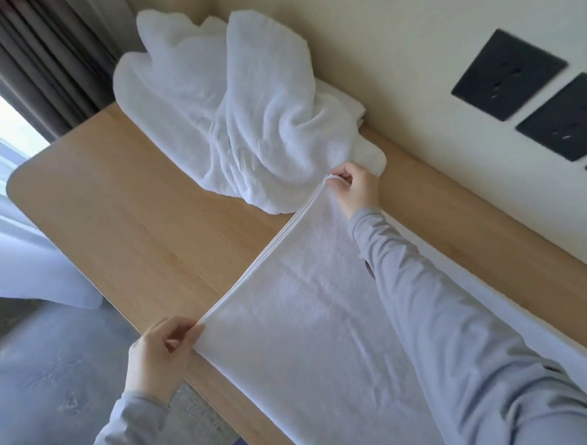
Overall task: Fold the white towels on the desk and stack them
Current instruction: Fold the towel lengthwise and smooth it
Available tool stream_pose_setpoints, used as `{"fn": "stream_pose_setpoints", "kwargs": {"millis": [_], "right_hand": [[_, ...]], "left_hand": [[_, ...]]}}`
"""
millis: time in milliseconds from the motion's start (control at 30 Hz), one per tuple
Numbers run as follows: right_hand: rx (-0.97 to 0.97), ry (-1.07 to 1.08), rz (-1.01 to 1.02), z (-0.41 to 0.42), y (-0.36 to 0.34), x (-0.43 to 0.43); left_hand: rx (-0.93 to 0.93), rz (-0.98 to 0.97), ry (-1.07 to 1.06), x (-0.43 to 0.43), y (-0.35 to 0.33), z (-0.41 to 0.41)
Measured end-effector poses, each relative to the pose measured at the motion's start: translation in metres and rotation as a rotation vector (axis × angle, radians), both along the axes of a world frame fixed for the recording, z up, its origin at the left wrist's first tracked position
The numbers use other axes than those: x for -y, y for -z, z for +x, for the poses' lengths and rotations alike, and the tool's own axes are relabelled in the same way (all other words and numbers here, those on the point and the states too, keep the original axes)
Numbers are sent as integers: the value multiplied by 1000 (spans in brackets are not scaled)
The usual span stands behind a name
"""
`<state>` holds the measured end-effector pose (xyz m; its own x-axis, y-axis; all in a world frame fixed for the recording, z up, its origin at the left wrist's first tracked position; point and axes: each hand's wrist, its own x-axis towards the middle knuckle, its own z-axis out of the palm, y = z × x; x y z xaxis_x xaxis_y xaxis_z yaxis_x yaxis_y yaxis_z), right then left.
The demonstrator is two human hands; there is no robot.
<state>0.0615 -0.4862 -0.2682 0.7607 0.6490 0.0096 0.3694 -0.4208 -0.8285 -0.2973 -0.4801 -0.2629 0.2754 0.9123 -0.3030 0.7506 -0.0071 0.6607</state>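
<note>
A white towel lies stretched flat on the wooden desk, its layered edge running between my two hands. My left hand pinches the near corner of that edge at the desk's front side. My right hand pinches the far corner, close to the wall. Just beyond my right hand sits a crumpled heap of white towels, piled against the wall at the desk's far end. My grey sleeve covers part of the flat towel.
Dark socket plates are set in the cream wall on the right. Brown curtains hang at the upper left beside a bright window. A white sheer fabric hangs past the desk's left edge, over grey floor.
</note>
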Motion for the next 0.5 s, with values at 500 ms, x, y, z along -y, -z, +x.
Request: {"fn": "stream_pose_setpoints", "kwargs": {"millis": [500], "right_hand": [[682,-761,-20,-123,16,88]], "left_hand": [[-128,404,486,24,21,78]]}}
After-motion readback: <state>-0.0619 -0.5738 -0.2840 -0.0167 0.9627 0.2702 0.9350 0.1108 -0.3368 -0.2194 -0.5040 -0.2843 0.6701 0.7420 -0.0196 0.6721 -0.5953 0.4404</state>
